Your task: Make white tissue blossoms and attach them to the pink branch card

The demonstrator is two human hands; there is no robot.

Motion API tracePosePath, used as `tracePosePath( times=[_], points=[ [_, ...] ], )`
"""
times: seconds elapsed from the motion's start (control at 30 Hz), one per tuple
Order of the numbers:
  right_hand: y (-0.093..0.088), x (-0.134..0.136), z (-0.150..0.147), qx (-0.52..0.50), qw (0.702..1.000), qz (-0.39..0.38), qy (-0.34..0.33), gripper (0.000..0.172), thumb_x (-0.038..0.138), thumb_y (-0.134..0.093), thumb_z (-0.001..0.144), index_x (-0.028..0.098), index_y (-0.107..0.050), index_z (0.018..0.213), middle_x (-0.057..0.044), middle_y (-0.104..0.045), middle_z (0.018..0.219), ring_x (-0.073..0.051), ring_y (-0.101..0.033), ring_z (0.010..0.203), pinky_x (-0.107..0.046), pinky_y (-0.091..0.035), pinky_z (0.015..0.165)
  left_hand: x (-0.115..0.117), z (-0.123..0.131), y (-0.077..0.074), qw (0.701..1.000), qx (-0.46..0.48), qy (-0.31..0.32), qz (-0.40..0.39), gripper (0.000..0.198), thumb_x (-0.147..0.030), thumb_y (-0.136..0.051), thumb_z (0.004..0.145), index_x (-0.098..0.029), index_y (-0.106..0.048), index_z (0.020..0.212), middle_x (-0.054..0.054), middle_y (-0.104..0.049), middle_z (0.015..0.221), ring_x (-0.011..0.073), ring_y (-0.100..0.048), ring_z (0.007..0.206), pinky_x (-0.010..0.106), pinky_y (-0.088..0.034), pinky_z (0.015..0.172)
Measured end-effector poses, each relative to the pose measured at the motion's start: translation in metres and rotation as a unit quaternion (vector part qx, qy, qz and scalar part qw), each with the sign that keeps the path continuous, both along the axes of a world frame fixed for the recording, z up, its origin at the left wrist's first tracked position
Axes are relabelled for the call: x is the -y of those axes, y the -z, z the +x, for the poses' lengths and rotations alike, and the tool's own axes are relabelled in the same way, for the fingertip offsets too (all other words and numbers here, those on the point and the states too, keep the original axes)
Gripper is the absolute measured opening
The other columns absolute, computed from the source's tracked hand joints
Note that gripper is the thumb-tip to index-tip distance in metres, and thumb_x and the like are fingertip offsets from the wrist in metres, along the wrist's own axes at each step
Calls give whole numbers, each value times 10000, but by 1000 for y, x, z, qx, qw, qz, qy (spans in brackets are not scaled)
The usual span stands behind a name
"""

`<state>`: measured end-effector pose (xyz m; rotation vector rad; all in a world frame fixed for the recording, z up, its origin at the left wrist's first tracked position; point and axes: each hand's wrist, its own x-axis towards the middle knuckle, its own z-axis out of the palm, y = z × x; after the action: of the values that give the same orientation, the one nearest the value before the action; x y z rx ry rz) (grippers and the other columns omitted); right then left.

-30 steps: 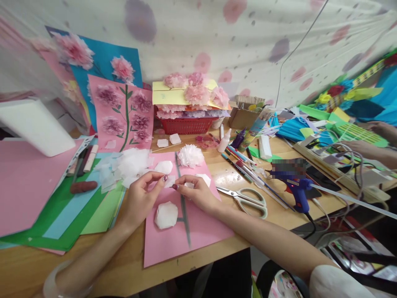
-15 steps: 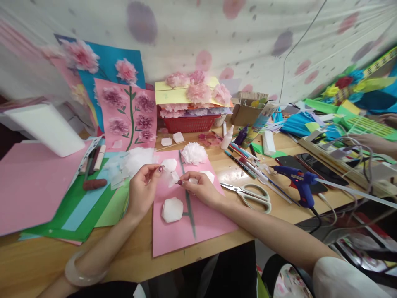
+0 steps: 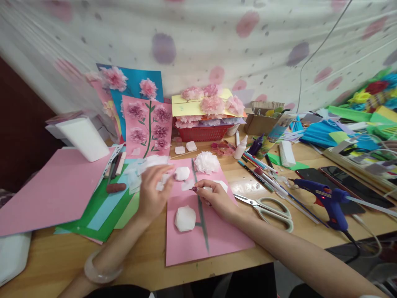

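Pink paper (image 3: 217, 236) with a painted green stem (image 3: 202, 225) lies before me. On it are a fluffy white tissue flower (image 3: 207, 162), a flat white paper round (image 3: 185, 218) lower left and a smaller round (image 3: 182, 174) above it. My right hand (image 3: 215, 198) rests over the stem, its fingertips pinching a small thin white tissue piece (image 3: 187, 185). Another white round (image 3: 221, 186) shows partly behind that hand. My left hand (image 3: 153, 194) is raised at the paper's left edge, slightly blurred, thumb and fingers apart, near a white tissue pile (image 3: 155, 160).
Scissors (image 3: 269, 209) and a blue glue gun (image 3: 325, 198) lie to the right, beside phones (image 3: 356, 184). Pens (image 3: 260, 174) and a glue bottle (image 3: 240, 148) are behind. A red basket (image 3: 203, 133) holds tissue flowers. Coloured sheets (image 3: 58, 186) lie left.
My left hand has drawn away from the right, back toward the tissue pile, and its fingers have parted. The right hand keeps the tissue piece. The view has shifted left.
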<state>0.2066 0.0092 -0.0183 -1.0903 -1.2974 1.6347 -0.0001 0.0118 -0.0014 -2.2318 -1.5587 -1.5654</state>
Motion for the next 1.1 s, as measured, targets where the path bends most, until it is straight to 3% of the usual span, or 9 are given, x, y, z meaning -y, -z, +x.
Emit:
tracePosePath(
  times=[0.07, 0.17, 0.33, 0.63, 0.87, 1.1],
  points=[
    [0, 0, 0, -8, 1000, 5, -5, 235, 417, -680, 758, 195, -614, 795, 81, -397, 506, -79, -301, 468, -232, -225, 476, 10, 15, 3, 994, -6, 99, -55, 198, -253, -672, 848, -226, -718, 1038, 66, -744, 1033, 237, -658, 997, 397, -499, 926],
    [3, -2, 1, -25, 1000, 6, -13, 235, 419, -672, 768, 193, -628, 817, 71, -425, 539, -79, -312, 474, -236, -233, 477, 16, 25, 8, 984, 24, 152, -91, 212, -255, -741, 801, -238, -745, 1013, 58, -774, 989, 243, -683, 960, 399, -517, 911],
    [7, -2, 1, -65, 997, -10, -30, 198, 365, -608, 807, 181, -666, 854, 71, -403, 551, -76, -293, 468, -243, -204, 467, 19, 23, 7, 973, 99, 134, -162, 131, -242, -696, 838, -237, -761, 952, 42, -782, 974, 213, -707, 944, 353, -549, 889],
    [2, -1, 2, -24, 999, 13, -39, 257, 415, -616, 813, 167, -681, 799, 60, -393, 562, -80, -293, 490, -246, -226, 477, 19, 23, 11, 952, 160, 136, -221, 30, -205, -695, 809, -219, -695, 784, 10, -778, 888, 190, -729, 891, 313, -568, 849],
    [5, -2, 3, -26, 999, -4, -41, 337, 506, -643, 804, 180, -620, 726, 59, -384, 560, -81, -281, 481, -250, -204, 466, 20, 21, 12, 962, 127, 137, -198, 63, -188, -693, 810, -228, -671, 767, 16, -761, 865, 202, -720, 899, 343, -552, 868],
    [3, -2, 4, 31, 999, 3, -31, 246, 445, -662, 784, 203, -673, 828, 61, -426, 541, -94, -294, 489, -255, -231, 491, 20, 26, 8, 961, 130, 140, -200, 169, -235, -775, 724, -223, -623, 796, 29, -758, 907, 218, -710, 936, 352, -551, 873]
  ],
)
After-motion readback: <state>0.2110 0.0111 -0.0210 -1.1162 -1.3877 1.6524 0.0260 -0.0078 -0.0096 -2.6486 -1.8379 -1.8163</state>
